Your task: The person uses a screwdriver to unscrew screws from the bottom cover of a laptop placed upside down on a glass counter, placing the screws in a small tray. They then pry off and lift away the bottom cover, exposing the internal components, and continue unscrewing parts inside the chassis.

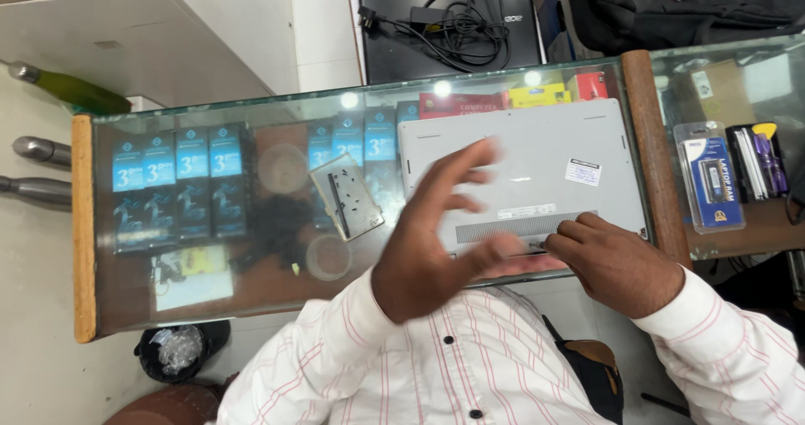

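Note:
A silver laptop (537, 152) lies bottom side up on the glass counter (251, 291). My left hand (436, 232) hovers blurred over the laptop's left half, fingers spread, holding nothing. My right hand (616, 261) curls its fingers onto the laptop's near edge by the long vent slot (503, 228). Its thumb is hidden, so I cannot tell whether it also pinches a small tool.
A small metal plate (345, 197) lies on the glass left of the laptop, above blue boxes (176, 186) inside the case. A black laptop with a coiled charger (453, 23) and a black backpack (671, 6) sit beyond. A blue blister pack (711, 182) and screwdriver set (759, 161) lie right.

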The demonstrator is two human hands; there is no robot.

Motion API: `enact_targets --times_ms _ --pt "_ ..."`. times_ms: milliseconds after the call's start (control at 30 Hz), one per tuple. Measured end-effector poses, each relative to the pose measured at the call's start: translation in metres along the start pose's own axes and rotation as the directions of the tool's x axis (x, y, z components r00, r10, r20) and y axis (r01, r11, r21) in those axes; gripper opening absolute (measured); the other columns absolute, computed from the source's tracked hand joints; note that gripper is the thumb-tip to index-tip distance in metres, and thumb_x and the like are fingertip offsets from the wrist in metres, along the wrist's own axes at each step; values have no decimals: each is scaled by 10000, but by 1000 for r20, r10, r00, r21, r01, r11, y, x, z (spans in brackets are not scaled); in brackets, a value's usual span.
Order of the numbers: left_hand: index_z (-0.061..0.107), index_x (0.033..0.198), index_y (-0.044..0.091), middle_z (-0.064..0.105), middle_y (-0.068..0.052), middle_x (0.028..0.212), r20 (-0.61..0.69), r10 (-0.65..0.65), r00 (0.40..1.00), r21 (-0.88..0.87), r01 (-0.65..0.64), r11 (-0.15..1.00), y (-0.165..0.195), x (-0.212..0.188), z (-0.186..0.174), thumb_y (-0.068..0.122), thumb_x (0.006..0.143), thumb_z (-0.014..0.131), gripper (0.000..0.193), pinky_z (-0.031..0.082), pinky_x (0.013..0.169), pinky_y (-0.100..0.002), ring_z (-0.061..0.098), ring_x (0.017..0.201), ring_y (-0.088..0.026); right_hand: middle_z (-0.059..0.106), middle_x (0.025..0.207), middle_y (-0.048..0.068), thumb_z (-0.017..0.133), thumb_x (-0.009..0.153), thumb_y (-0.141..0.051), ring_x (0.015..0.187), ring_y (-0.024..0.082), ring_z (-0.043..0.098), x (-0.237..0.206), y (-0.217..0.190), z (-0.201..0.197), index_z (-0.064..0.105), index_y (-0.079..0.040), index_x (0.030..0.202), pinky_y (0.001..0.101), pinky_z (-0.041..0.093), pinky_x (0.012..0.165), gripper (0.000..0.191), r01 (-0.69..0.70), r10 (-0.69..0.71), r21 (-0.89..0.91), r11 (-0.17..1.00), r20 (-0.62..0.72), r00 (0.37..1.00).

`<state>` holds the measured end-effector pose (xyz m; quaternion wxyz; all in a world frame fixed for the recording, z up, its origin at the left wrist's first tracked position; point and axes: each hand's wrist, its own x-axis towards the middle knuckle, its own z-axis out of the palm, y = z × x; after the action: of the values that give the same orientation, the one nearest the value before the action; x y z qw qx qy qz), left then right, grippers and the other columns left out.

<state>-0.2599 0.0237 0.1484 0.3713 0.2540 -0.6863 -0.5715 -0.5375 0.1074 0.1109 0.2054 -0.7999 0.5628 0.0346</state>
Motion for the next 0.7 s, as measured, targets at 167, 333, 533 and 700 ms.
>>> enact_targets --times_ms 167,333,533,700 --pt "350 1617 64 492 -136 1585 313 325 893 -102 -308 946 84 18 8 474 931 741 889 538 1129 -396 569 1399 -258 667 994 58 673 802 -68 954 275 629 17 -9 2 659 -114 1065 400 533 799 267 -115 116 6 993 -23 993" --pt "351 1617 67 490 -136 1588 385 340 858 -107 -324 940 117 38 15 474 916 752 905 542 1119 -394 578 1386 -256 670 972 60 668 814 -76 944 273 637 29 -11 6 658 -115 1039 402 532 790 229 -126 126 18 992 -53 991" --pt "351 1617 70 487 -136 1591 422 358 833 -114 -343 932 117 43 21 474 899 767 923 546 1107 -391 588 1371 -253 675 946 62 663 828 -86 933 270 647 15 -7 31 657 -116 1008 404 530 780 183 -156 159 38 987 -80 984" --pt "352 1617 72 485 -137 1594 456 353 817 -105 -344 933 119 44 21 475 884 778 939 550 1097 -389 597 1358 -250 678 924 63 659 840 -94 924 269 655 12 -7 28 657 -117 982 406 528 771 145 -180 186 66 981 -110 976"
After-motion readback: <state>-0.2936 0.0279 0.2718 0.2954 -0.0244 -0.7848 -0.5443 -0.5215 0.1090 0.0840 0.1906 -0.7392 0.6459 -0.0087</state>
